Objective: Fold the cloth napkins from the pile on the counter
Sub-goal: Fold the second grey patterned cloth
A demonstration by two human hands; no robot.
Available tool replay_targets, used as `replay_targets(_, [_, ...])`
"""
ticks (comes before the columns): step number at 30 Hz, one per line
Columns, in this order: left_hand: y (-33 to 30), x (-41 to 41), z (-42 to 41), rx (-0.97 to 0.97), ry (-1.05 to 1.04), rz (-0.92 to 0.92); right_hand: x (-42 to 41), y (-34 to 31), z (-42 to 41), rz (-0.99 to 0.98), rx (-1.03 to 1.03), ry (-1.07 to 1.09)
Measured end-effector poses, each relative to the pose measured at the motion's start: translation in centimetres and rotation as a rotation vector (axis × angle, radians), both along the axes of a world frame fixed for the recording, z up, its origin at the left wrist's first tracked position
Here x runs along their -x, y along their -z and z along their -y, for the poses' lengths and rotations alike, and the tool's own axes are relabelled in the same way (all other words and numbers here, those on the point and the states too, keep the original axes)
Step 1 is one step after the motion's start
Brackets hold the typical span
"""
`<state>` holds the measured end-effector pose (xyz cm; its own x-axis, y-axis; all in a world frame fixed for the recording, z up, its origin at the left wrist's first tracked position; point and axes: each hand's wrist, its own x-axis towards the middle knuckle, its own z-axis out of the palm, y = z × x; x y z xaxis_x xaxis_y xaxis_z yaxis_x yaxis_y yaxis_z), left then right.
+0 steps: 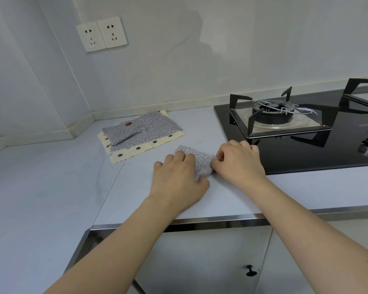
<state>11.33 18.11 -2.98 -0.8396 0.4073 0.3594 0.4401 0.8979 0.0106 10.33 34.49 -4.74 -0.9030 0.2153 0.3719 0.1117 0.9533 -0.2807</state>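
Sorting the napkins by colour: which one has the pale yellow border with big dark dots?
The bottom napkin of the pile, lying flat under the grey dotted ones; no other shows yellow.

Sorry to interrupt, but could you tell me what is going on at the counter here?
A person is folding cloth napkins on the counter. Both hands are on a small grey dotted napkin beside the stove: the left hand presses it flat, while the right hand pinches its edge. Farther back lies the pile, with a folded grey napkin resting on top of flat ones.
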Motion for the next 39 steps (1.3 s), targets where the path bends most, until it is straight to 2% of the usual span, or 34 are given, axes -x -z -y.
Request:
replay_targets(4, [-0.6,0.0,0.6,0.142,-0.032,0.001,-0.3,-0.2,0.1,0.041,-0.026,-0.116])
replay_targets(10, [-0.5,0.4,1.3,0.046,-0.170,0.070,-0.6,-0.2,0.0,0.056,-0.031,-0.164])
replay_targets(16, [-0.9,0.5,3.4,-0.134,-0.064,0.339,-0.4,-0.1,0.0,0.075,-0.092,-0.140])
replay_targets(22, [-0.7,0.3,3.8,-0.060,-0.037,0.490,-0.4,-0.1,0.0,0.064,-0.093,-0.125])
replay_targets(26, [0.4,1.0,3.5,-0.090,-0.068,0.423,-0.5,-0.1,-0.1,0.062,-0.080,-0.129])
replay_targets(29, [0.9,1.3,3.0,-0.150,-0.135,0.251,-0.5,-0.1,-0.1,0.062,-0.081,-0.151])
replay_targets(32, [0.7,1.5,2.4,-0.125,-0.206,0.127,-0.6,-0.1,0.0,0.053,-0.080,-0.162])
replay_targets(36, [0.6,1.8,2.7,-0.149,-0.272,0.135,-0.7,-0.1,-0.1,0.068,-0.094,-0.145])
replay_targets(39, [1.0,2.0,2.8,-0.150,-0.212,0.148,-0.7,-0.1,-0.1,0.081,-0.100,-0.145])
